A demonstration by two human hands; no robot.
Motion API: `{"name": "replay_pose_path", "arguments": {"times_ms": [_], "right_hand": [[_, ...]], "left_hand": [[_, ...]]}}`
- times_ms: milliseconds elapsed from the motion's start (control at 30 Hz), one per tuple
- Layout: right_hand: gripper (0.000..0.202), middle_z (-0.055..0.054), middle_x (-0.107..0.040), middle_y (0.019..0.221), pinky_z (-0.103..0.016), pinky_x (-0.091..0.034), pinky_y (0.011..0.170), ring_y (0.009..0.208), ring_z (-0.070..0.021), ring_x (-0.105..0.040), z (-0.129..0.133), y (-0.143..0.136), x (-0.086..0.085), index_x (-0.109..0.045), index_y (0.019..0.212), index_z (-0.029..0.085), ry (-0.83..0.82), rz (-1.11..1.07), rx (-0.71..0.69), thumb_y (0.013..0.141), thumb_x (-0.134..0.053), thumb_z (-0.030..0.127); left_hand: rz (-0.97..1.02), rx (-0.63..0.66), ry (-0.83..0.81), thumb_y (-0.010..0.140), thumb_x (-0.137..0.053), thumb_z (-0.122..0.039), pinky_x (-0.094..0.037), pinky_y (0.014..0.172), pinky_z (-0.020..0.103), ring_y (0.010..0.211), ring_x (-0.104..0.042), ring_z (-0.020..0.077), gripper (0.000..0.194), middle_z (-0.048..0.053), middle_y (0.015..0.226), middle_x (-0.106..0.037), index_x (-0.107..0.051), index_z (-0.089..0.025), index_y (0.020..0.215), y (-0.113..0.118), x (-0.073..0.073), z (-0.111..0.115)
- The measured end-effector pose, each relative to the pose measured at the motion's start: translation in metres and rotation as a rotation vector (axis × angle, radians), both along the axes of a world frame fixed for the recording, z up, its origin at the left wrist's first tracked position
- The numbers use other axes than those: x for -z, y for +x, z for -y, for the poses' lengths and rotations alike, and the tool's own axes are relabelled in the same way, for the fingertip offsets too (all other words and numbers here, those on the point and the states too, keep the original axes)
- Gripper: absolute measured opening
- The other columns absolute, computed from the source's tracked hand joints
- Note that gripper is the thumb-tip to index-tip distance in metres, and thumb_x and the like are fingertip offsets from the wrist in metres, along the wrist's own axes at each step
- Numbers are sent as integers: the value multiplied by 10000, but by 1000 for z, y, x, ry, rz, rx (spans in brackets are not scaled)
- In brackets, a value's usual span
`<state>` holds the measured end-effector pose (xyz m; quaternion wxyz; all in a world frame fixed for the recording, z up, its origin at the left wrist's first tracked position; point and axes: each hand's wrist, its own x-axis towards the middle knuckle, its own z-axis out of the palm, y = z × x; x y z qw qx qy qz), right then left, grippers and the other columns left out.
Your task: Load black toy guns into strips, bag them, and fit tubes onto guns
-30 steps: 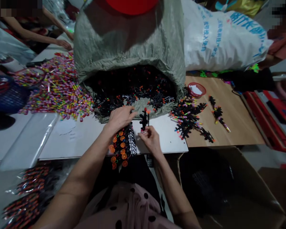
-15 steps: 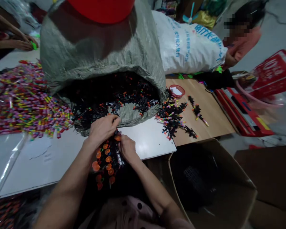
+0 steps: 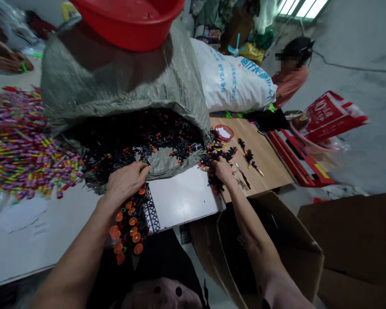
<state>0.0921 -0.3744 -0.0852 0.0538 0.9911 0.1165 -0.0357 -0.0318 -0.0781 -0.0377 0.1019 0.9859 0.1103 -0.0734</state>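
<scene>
The bundle of black toy pieces with orange suction cups [image 3: 131, 223] lies at the near edge of the white tabletop [image 3: 180, 201], overhanging it toward the person. The left hand [image 3: 125, 182] rests on the top of this bundle, fingers curled down over it and pressing it against the tabletop; it has kept this position over the last second. The grip looks closed on the bundle, though the fingertips are partly hidden by the pieces.

The right hand [image 3: 223, 169] has changed place. Half a second ago it was beside the left hand at the bundle; it is now stretched out to the right, on the small heap of loose black pieces [image 3: 217, 156] at the seam between the white tabletop and the wooden tabletop [image 3: 266, 159]. Its fingers are bent into the heap; whether they have closed on a piece cannot be told.

Judged from this, one piece has been added to the bundle and the right hand is fetching the next.

Behind the bundle the open grey sack [image 3: 116, 86] spills more black pieces, with a red basin [image 3: 131, 21] on top. Coloured sticks [image 3: 22, 137] cover the left side of the tabletop. A white sack [image 3: 231, 81] lies at the far right, and a cardboard box [image 3: 276, 244] stands below the right edge.
</scene>
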Motion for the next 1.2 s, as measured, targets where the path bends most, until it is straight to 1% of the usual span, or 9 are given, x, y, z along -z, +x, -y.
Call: {"name": "replay_pose_path", "arguments": {"times_ms": [100,233,300,500,633,733,867,1067,1200], "right_hand": [[312,-139,-585,1086,-305,-410,783,985,-235,-522,-27,-25,5,-629,1091,159,29,42,-120,916,-373,130],[249,-101,-618,1051,-308,-412,826,974,-214,-527,-69,-91,36,-628,1068,193,135,-47,-569,910,-443,139],[195,-81,-634,1011,-303,-420,821,950,-200,-549,-77,-115,51,-636,1007,200,198,-117,-662,902,-481,147],[430,-101,-647,1045,-284,-464,740,929,-204,-622,-88,-134,62,-447,1306,187,344,-166,-202,904,-518,319],[406,-76,-678,915,-276,-466,671,769,-189,-655,-96,-136,66,-491,1245,172,486,-255,-26,845,-537,232],[338,-16,-660,737,-254,-470,633,647,-156,-625,-98,-139,72,-553,1149,165,861,-295,2,828,-526,266],[280,-22,-670,812,-275,-496,716,721,-156,-621,-120,-147,84,-612,1013,188,1272,-294,-128,802,-542,358],[206,-39,-693,886,-300,-508,779,807,-162,-643,-152,-149,103,-602,972,197,1079,-356,-69,866,-453,292],[189,-64,-707,971,-289,-501,798,890,-181,-655,-157,-146,93,-616,997,194,864,-307,-161,872,-481,240]], "left_hand": [[3,-8,-7,921,-255,-459,-497,789,379,971,-667,305,493,75,1060,-718,-643,-265,1153,0,0,0],[23,-47,7,913,-276,-475,-498,782,373,979,-663,301,484,68,1043,-722,-641,-273,1158,1,1,-1],[21,-51,4,911,-294,-463,-497,788,365,984,-661,291,467,62,1049,-720,-641,-272,1158,1,1,0],[85,-51,-30,913,-329,-446,-500,805,354,961,-664,264,430,63,1038,-717,-658,-249,1108,3,8,-1],[364,103,-139,908,-383,-395,-464,933,359,1118,-593,233,383,89,1232,-631,-643,-194,1106,-7,8,-10],[560,301,-167,911,-405,-379,-377,1037,397,1207,-522,218,369,102,1267,-606,-623,-173,1124,-20,4,-12],[352,452,-89,902,-440,-335,-259,1082,518,1136,-554,238,274,58,1061,-696,-665,-217,1003,-27,8,-3],[218,388,-62,909,-375,-277,-237,1092,477,1071,-571,215,317,53,1005,-697,-676,-222,992,-23,14,3],[218,382,-81,928,-341,-371,-232,1090,469,1084,-572,223,372,67,1036,-697,-655,-227,1066,-24,11,0]]}}
